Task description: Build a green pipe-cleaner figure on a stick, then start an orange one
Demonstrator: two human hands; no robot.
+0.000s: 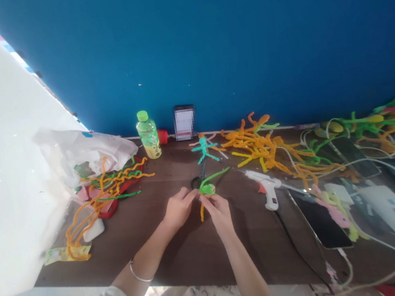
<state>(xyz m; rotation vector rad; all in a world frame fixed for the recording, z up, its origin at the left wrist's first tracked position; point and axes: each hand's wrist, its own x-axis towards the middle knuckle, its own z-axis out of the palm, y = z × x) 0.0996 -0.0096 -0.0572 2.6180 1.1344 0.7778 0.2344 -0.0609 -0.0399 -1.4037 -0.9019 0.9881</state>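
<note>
A small green pipe-cleaner piece (208,189) is held above the table between my two hands. A long green strand sticks up from it to the right, and an orange pipe cleaner (202,213) hangs below. My left hand (179,209) pinches at its left side with closed fingertips. My right hand (220,214) is closed on its underside. Just behind the fingers lie scissors with dark handles (195,183), partly hidden. Farther back, a teal pipe-cleaner figure (204,149) with an orange top lies near the wall.
A white glue gun (270,188) lies to the right, beside a phone (319,219) and cables. Orange pipe-cleaner figures (255,143) are heaped behind it. Left stand a drink bottle (149,137) and loose orange pipe cleaners (78,222). A device with a blurred screen (184,123) leans on the blue wall.
</note>
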